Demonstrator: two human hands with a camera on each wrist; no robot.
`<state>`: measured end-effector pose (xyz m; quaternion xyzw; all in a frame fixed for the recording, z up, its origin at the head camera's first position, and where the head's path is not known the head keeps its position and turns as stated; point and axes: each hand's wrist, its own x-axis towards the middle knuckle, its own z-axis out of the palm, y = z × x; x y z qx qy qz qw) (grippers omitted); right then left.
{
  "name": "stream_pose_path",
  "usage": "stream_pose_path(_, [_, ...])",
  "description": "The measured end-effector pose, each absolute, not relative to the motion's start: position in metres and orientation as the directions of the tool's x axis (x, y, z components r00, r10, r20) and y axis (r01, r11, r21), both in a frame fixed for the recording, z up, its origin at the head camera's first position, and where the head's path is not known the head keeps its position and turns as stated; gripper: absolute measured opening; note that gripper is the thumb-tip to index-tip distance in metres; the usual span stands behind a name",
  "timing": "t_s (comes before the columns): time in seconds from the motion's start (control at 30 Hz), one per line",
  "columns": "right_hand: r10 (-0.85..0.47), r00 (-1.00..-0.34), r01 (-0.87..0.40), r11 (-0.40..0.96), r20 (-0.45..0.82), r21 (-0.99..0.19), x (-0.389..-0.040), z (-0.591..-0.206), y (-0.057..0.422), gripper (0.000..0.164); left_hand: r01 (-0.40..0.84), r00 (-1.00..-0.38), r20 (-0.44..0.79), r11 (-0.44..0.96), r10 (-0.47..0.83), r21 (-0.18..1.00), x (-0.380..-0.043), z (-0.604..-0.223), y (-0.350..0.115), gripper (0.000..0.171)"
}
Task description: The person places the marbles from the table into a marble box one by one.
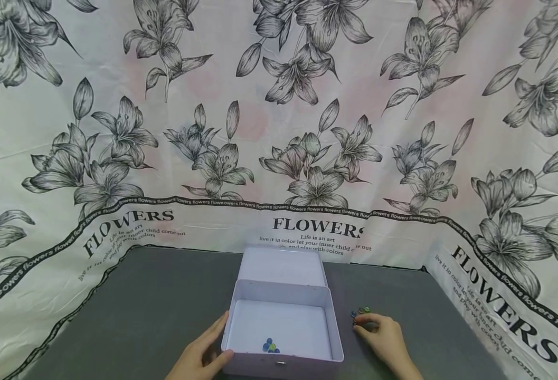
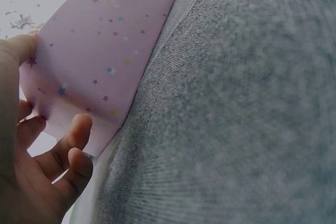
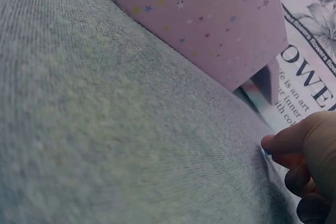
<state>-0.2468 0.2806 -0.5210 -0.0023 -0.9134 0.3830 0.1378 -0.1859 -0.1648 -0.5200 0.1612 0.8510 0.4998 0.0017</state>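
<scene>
A pale lilac, star-printed box [image 1: 283, 364] with a small metal clasp stands on the dark cloth, its lid [image 1: 281, 266] laid back behind it. Several blue and yellow-green glass marbles [image 1: 270, 341] lie inside by the front wall. My left hand [image 1: 202, 351] grips the box's front left corner, thumb at the front rim and fingers along the left side. To the right of the box, my right hand [image 1: 383, 338] reaches down to several loose marbles [image 1: 364, 310] on the cloth. Between its thumb and index fingertip a bit of blue marble [image 3: 266, 152] shows in the right wrist view.
Dark grey cloth [image 1: 141, 306] covers the table surface on both sides of the box. A white fabric backdrop [image 1: 240, 174] printed with flowers and lettering hangs at the back and along both sides.
</scene>
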Motion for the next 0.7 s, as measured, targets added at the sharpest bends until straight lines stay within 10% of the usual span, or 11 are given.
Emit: stream_pose_path(0.7, [0.111, -0.951, -0.125, 0.712, 0.288, -0.69, -0.2475, -0.5268, 0.283, 0.014, 0.249, -0.951, 0.13, 0.443, 0.282, 0.861, -0.1864, -0.5172, -0.1647, 0.078])
